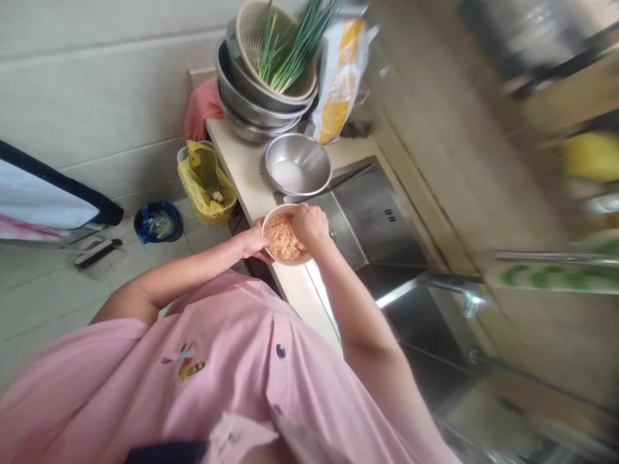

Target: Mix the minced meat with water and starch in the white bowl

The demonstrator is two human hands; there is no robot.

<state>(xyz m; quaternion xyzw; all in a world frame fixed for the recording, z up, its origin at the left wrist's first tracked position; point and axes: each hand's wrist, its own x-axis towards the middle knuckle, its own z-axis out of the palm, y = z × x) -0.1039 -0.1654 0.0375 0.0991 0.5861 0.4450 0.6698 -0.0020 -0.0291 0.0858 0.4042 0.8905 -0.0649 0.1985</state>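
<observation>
A white-rimmed bowl of orange-pink minced filling sits at the counter's edge beside the sink. My left hand grips its left side, thumb near the rim and fingers underneath. Over the bowl's right part, my right hand is closed in a fist. Whatever it holds is hidden by the fingers and the back of the hand. Just beyond the bowl stands a steel bowl with some white matter in its bottom.
Behind stand stacked steel basins and a colander with green scallions. A white-and-yellow bag leans beside them. To the right is a steel sink with a faucet. Bins stand on the floor at left.
</observation>
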